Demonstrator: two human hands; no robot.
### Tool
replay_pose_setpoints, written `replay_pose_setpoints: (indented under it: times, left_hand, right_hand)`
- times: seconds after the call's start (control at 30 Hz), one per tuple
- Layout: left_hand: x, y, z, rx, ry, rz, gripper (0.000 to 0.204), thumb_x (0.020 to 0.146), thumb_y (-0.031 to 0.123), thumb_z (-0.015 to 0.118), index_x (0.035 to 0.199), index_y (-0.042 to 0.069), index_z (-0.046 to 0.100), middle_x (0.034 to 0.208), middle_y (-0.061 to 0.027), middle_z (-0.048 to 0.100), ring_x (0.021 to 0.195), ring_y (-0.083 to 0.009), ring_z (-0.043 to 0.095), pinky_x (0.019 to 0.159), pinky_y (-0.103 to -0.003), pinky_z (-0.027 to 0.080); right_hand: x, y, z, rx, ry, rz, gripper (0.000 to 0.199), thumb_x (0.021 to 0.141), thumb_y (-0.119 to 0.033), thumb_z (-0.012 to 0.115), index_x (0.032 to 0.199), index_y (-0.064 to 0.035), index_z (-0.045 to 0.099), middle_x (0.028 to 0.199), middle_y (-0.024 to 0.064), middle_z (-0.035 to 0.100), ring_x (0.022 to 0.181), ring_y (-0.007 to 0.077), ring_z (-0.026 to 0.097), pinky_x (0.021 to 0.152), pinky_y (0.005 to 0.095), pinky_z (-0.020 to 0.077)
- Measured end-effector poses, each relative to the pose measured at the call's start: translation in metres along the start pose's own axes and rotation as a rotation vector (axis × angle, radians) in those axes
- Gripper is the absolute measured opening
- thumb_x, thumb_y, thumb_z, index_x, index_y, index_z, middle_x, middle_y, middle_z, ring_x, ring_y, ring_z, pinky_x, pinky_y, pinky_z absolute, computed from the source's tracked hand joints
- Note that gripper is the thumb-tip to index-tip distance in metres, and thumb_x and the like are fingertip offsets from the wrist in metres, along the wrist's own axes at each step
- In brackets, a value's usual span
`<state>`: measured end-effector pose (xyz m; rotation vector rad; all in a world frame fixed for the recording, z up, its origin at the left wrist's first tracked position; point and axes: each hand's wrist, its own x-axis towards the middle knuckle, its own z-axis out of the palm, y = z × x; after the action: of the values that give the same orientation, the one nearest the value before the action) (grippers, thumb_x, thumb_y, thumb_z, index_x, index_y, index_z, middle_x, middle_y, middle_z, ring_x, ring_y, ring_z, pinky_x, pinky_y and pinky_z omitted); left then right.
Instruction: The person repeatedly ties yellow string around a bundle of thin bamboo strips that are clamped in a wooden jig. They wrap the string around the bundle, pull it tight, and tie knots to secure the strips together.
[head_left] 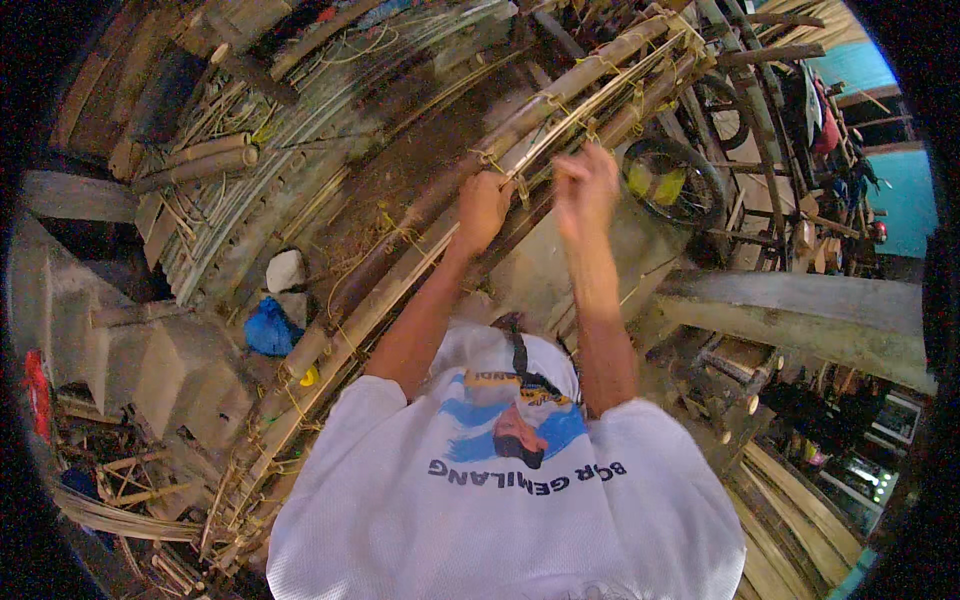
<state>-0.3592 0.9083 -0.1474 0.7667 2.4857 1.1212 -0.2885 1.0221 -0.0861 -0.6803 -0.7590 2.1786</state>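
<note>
A long frame of bamboo poles [540, 125] runs diagonally from the upper right to the lower left, with thin split bamboo strips [572, 118] lying along it. Yellowish ties [404, 232] wrap the poles at intervals. My left hand [483, 208] is closed at the frame, against the strips beside one tie; what its fingers pinch is hidden. My right hand [587, 188] is raised just right of the strips, its fingers bent and smeared by motion, so whether it holds anything cannot be made out.
A wheel [676, 182] with a black tyre stands right of the frame. A blue plastic bag [272, 327] and a pale stone [286, 270] lie to the left. Bamboo lengths [215, 160] are stacked at upper left. A thick beam [800, 310] crosses at right; split slats [800, 500] lie below.
</note>
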Motion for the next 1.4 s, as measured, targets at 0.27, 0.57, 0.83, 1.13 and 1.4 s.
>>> replay_pose_setpoints:
  times: [0.27, 0.57, 0.83, 1.13, 1.4]
  left_hand:
    - [-0.009, 0.002, 0.009, 0.033, 0.167, 0.033, 0.025, 0.084, 0.028, 0.063, 0.084, 0.003, 0.068, 0.083, -0.02, 0.065, 0.081, -0.0379, 0.061, 0.074, -0.049, 0.047]
    - [-0.009, -0.004, 0.018, 0.057, 0.281, 0.107, 0.022, 0.086, 0.023, 0.06, 0.081, 0.003, 0.068, 0.072, -0.0189, 0.063, 0.068, -0.0389, 0.06, 0.07, -0.048, 0.047]
    - [-0.004, 0.01, -0.004, -0.146, 0.103, 0.045, 0.024, 0.085, 0.025, 0.063, 0.082, 0.002, 0.069, 0.08, -0.02, 0.065, 0.076, -0.0336, 0.065, 0.073, -0.043, 0.05]
    - [0.066, 0.013, -0.073, -1.343, 0.058, -0.248, 0.021, 0.089, 0.021, 0.061, 0.076, 0.005, 0.058, 0.066, -0.0047, 0.056, 0.056, -0.0131, 0.053, 0.054, -0.028, 0.045]
    - [0.127, -0.099, 0.009, -1.314, 0.091, -0.563, 0.02, 0.086, 0.016, 0.06, 0.071, 0.003, 0.053, 0.057, -0.0017, 0.043, 0.046, -0.0118, 0.038, 0.04, -0.029, 0.03]
  right_hand:
    - [0.067, 0.083, 0.088, -2.007, -1.016, -0.322, 0.021, 0.091, -0.027, 0.054, 0.092, -0.0067, 0.056, 0.084, 0.0162, 0.061, 0.084, 0.0363, 0.061, 0.075, 0.0467, 0.049]
    - [0.02, 0.004, 0.072, -1.277, -0.857, -0.447, 0.015, 0.096, -0.017, 0.051, 0.088, -0.0047, 0.049, 0.067, 0.0049, 0.05, 0.062, 0.0128, 0.049, 0.06, 0.0281, 0.0457]
    - [0.023, 0.044, -0.133, 0.186, 0.061, 0.453, 0.015, 0.094, -0.01, 0.051, 0.081, -0.0064, 0.045, 0.07, 0.0032, 0.046, 0.071, 0.0172, 0.052, 0.084, 0.035, 0.0509]
    - [0.007, 0.012, -0.113, 0.35, 0.205, 0.499, 0.032, 0.095, -0.01, 0.046, 0.063, -0.0053, 0.042, 0.07, 0.0112, 0.056, 0.085, 0.0253, 0.06, 0.092, 0.0429, 0.0509]
    - [0.043, 0.077, -0.218, -0.027, -0.124, 0.374, 0.035, 0.096, -0.016, 0.045, 0.062, -0.0081, 0.04, 0.056, 0.008, 0.045, 0.057, 0.0183, 0.048, 0.09, 0.0419, 0.0516]
